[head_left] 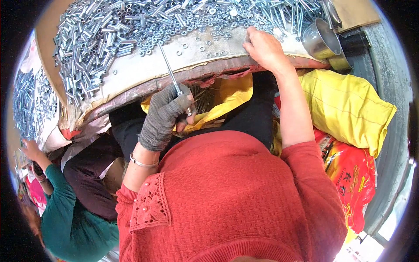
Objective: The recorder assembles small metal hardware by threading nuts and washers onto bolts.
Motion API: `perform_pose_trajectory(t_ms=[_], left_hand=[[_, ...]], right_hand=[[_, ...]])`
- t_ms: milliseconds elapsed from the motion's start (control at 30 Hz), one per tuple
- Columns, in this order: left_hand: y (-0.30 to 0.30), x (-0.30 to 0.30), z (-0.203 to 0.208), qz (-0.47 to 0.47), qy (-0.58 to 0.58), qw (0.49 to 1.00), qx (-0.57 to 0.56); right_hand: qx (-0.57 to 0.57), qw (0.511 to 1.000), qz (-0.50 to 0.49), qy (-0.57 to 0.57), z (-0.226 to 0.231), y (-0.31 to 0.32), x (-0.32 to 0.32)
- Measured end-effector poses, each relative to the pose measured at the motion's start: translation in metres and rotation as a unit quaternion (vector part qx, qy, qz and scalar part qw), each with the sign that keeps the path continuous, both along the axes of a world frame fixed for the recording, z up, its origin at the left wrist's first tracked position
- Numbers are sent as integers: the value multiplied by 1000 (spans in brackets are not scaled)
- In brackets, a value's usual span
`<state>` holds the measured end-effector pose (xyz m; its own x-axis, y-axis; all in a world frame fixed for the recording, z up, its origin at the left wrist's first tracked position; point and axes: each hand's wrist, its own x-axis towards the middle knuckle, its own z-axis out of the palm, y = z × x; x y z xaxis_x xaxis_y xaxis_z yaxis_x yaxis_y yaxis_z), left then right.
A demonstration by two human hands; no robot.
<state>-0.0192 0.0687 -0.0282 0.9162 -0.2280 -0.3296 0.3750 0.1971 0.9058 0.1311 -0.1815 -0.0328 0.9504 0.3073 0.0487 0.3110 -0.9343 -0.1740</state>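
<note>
My left hand (163,111), wrapped in a grey fingerless covering, is closed around a long thin metal bolt (167,65). The bolt slants up and away over the table edge, and a wider metal part shows at its lower end by my fingers. My bare right hand (267,51) rests at the front of the table, fingers curled beside a spread of small nuts (216,31). Whatever its fingertips hold, if anything, is hidden. Left of the nuts lies a heap of short metal sleeves (97,49); to the right are long bolts (299,17).
A metal cup (321,40) stands at the table's right end. An open yellow bag (235,95) sits below the table edge between my legs. A yellow sack (345,107) lies over a red bag (355,174) at right. On the left sits a co-worker in green sleeves (61,185).
</note>
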Motion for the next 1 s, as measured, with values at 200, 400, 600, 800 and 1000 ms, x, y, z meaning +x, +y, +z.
perform_pose_trajectory(t_ms=[200, 400, 600, 800, 1000], left_hand=[[14, 0, -33, -35, -308, 752, 582], [5, -5, -25, -94, -299, 713, 627], [4, -7, -20, -88, -333, 729, 592], [10, -4, -25, -79, -342, 720, 599], [20, -6, -32, -56, -331, 744, 578]], right_hand=[[16, 993, 85, -84, -6, 9, -11], [442, 814, 150, 345, 39, 23, -60], [485, 792, 139, 344, 34, 27, -69], [501, 783, 136, 341, 35, 33, -69], [467, 806, 149, 332, 45, 41, -67]])
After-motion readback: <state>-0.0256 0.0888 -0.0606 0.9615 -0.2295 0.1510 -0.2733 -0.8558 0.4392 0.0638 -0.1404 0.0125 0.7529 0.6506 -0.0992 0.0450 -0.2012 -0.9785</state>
